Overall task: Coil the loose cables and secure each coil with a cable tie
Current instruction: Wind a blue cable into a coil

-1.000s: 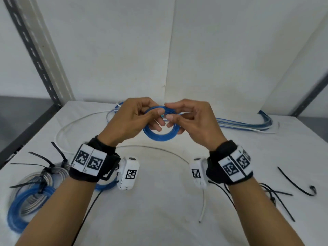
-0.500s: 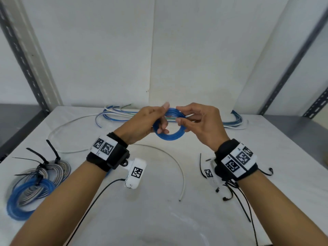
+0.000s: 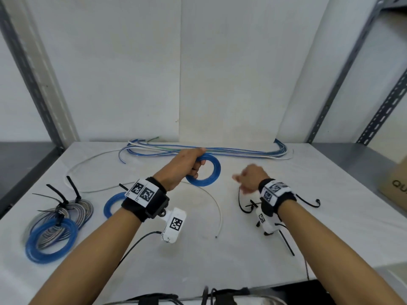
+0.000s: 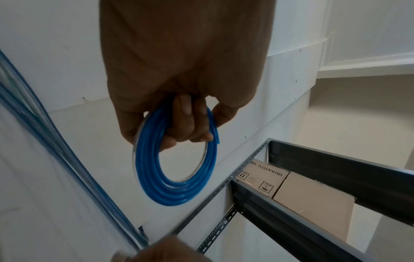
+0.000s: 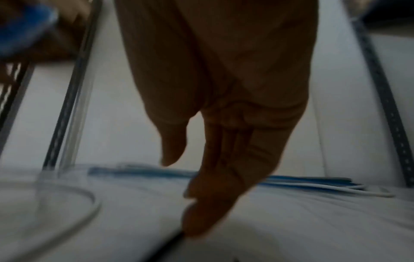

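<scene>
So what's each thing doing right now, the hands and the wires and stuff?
Left hand: grips the blue coil.
Blue coil: coiled, no tie on it, held up.
Right hand: blurred, fingers straight, reaching down to a black tie.
Black tie: loose on the table.
Coil pile: tied, lying flat.
Long wires: uncoiled, at the back.

A glossy, translucent blue plastic coil point(image 4: 177, 170) is seen at 12 o'clock on the table point(image 3: 198, 256) — its white covering matt and faintly creased; matt black plastic cable ties point(image 3: 244, 205) and a cardboard box point(image 4: 262, 179) — plain brown — are noted at 3 o'clock
</scene>
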Demonstrator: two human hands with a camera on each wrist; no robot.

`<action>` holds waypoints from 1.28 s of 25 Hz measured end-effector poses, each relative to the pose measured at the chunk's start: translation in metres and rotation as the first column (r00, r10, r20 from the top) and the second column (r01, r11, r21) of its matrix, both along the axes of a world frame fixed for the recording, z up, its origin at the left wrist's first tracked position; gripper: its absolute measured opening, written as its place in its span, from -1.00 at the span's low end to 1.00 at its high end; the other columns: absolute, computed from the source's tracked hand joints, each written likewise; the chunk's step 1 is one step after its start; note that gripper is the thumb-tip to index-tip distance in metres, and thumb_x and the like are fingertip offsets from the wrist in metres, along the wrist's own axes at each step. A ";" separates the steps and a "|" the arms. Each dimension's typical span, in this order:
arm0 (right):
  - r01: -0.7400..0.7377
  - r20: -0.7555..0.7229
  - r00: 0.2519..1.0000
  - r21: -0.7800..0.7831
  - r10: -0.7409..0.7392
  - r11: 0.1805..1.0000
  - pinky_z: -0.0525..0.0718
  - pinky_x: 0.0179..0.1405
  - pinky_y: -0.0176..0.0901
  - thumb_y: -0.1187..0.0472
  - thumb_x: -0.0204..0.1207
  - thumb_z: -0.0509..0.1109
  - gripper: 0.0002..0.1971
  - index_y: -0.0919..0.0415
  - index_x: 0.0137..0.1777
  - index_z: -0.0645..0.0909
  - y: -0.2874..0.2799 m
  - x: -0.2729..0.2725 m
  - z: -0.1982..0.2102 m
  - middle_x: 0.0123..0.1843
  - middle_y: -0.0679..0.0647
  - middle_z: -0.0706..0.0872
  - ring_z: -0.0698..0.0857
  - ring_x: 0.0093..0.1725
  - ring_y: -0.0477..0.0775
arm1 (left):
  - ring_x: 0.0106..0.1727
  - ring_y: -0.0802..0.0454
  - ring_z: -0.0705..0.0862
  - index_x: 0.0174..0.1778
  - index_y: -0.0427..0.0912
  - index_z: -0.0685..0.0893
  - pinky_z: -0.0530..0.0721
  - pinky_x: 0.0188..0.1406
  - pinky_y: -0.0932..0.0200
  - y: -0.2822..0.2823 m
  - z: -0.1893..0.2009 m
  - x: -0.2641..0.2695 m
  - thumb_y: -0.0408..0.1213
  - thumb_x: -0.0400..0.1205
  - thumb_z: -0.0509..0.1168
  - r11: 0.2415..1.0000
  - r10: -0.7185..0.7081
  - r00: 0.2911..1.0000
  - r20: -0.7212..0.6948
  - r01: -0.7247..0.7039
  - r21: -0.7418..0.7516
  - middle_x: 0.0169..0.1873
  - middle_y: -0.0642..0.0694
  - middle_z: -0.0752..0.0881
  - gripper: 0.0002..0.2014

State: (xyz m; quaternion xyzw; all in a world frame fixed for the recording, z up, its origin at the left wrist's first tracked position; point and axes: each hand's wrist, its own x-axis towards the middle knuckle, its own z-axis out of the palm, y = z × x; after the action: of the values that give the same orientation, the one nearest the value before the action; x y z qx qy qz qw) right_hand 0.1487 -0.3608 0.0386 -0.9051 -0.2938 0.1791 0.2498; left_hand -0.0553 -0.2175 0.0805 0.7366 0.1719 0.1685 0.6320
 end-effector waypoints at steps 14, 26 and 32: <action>-0.122 -0.268 0.854 0.729 0.445 0.674 0.62 -0.50 -0.29 0.29 0.67 0.42 -0.84 0.40 0.13 0.62 0.035 -0.040 0.071 -0.23 0.26 0.81 0.63 -0.54 -0.01 | -0.47 0.10 0.30 -0.24 -0.21 0.59 0.42 -0.25 0.06 0.044 -0.035 0.006 -0.16 0.81 0.13 0.985 0.151 0.988 0.013 -0.149 -0.082 -0.32 -0.18 0.37 -0.66; -0.293 0.078 0.892 0.849 0.445 0.439 0.83 0.00 0.03 0.33 0.70 0.37 -0.90 0.38 0.05 0.53 0.072 -0.070 0.017 -0.06 0.29 0.83 0.86 -0.08 0.21 | -0.51 0.15 0.35 -0.19 -0.12 0.55 0.48 -0.26 0.09 0.060 -0.050 0.024 -0.23 0.80 0.19 0.949 0.309 0.946 0.100 -0.299 -0.101 -0.57 0.14 0.42 -0.77; -0.243 0.014 0.877 0.875 0.481 0.418 0.77 -0.22 -0.06 0.35 0.71 0.36 -0.94 0.35 0.00 0.59 0.074 -0.070 0.025 -0.12 0.31 0.83 0.82 -0.26 0.24 | -0.48 0.13 0.37 -0.12 -0.13 0.56 0.43 -0.14 -0.06 0.067 -0.048 0.019 -0.15 0.80 0.24 0.961 0.275 0.945 0.176 -0.274 -0.025 -0.54 0.15 0.42 -0.80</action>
State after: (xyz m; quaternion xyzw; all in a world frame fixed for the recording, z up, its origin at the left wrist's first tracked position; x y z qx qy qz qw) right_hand 0.0787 -0.2871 0.0639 -0.5455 -0.4998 0.1672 0.6516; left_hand -0.0360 -0.1501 0.0323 0.6873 0.2156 0.3200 0.6154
